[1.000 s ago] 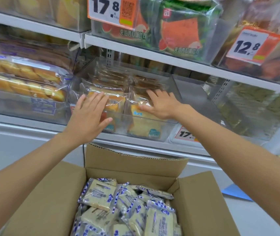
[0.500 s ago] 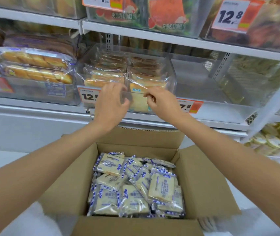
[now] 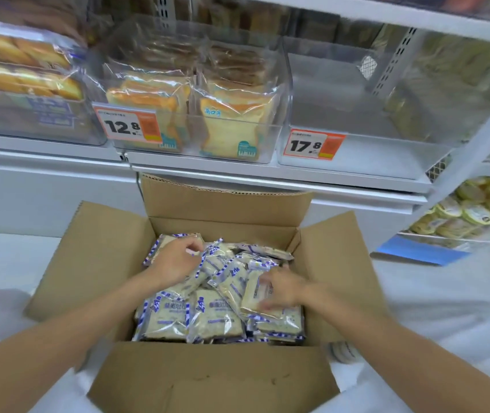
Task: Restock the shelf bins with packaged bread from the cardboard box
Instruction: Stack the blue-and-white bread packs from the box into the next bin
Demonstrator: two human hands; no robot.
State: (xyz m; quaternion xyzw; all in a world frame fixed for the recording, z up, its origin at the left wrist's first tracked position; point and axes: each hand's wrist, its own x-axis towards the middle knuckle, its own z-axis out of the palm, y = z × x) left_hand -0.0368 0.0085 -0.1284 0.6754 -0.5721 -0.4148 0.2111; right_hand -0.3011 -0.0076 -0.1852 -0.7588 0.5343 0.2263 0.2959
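An open cardboard box (image 3: 222,225) stands below the shelf, filled with several blue-and-white packets of bread (image 3: 175,317). My left hand (image 3: 178,260) is down in the box at the back left, its fingers curled round the edge of one packet. Toward the middle right of the box, my right hand (image 3: 279,289), blurred by motion, pinches a packet between thumb and fingers. Above, a clear shelf bin (image 3: 237,144) holds sliced toast packs. The clear bin (image 3: 357,150) to its right has nothing in it.
Price tags reading 12.8 (image 3: 127,126) and 17.8 (image 3: 312,144) hang on the bin fronts. A bin of long loaves (image 3: 29,114) sits at the left. Round pastries (image 3: 461,210) fill a lower shelf at the right, above a blue board (image 3: 416,251).
Both hands have left the toast bin on the shelf and dropped into the cardboard box, where they now take hold of packets. My view has tilted down.
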